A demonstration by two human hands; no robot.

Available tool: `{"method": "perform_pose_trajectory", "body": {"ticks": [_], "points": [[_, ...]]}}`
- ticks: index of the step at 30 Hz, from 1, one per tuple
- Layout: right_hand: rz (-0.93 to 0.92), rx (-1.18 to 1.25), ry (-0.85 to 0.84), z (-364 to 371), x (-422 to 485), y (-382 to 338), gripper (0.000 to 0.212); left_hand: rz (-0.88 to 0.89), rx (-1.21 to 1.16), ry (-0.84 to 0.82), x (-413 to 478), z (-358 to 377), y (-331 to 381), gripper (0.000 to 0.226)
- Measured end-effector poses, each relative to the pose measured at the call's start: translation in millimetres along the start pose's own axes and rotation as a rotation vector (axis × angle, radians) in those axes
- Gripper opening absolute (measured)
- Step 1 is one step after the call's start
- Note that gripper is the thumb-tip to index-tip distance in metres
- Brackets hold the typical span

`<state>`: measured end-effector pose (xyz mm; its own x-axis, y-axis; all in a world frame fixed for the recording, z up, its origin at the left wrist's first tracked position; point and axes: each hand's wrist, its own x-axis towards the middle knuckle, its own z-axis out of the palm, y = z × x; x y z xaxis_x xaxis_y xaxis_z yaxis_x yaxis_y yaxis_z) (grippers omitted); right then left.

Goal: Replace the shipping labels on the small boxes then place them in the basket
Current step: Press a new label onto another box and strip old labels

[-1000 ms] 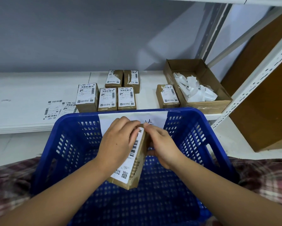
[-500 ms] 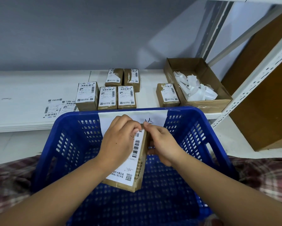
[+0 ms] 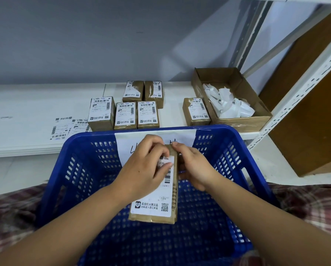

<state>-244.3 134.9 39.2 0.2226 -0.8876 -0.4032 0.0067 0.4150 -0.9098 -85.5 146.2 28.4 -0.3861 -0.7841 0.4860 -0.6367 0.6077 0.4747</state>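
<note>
I hold a small brown box (image 3: 154, 217) over the blue plastic basket (image 3: 84, 169) on my lap. A white shipping label (image 3: 153, 204) with barcodes and a QR code covers the box's top face. My left hand (image 3: 143, 173) lies flat on the label's upper part, thumb pressing it. My right hand (image 3: 195, 167) grips the box's right side and far end. Several other small labelled boxes (image 3: 125, 115) stand on the white shelf behind the basket. Loose label sheets (image 3: 65, 127) lie to their left.
An open cardboard box (image 3: 256, 120) holding crumpled white label scraps sits at the shelf's right end. One more small box (image 3: 196, 111) stands beside it. A white perforated shelf upright (image 3: 302, 93) and brown boards rise on the right. A paper tag is taped on the basket's far wall.
The box has tilted from on edge toward flat, its label now facing up. My left hand has slid over the label's upper part. The view has shifted slightly.
</note>
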Motion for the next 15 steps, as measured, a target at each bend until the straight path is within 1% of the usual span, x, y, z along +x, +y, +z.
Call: {"method": "perform_pose_trajectory", "body": {"ticks": [3,6,10,13,15], "points": [[-0.011,-0.019,-0.017,0.9,-1.1,-0.2,0.035,-0.012,-0.016,0.037,1.0,0.0,2.4,0.018],[-0.019,-0.017,-0.004,1.3,0.0,0.5,0.035,0.037,0.066,0.106,2.1,0.3,5.5,0.023],[-0.015,-0.034,0.006,-1.2,1.8,0.5,0.038,0.043,0.105,0.135,1.5,1.1,3.9,0.033],[-0.014,-0.031,0.006,-3.6,2.4,-0.3,0.038,0.036,0.097,0.106,0.2,2.9,2.5,0.020],[-0.010,-0.022,0.014,-4.8,3.6,0.2,0.040,0.013,0.055,0.062,-0.9,3.3,2.7,0.019]]}}
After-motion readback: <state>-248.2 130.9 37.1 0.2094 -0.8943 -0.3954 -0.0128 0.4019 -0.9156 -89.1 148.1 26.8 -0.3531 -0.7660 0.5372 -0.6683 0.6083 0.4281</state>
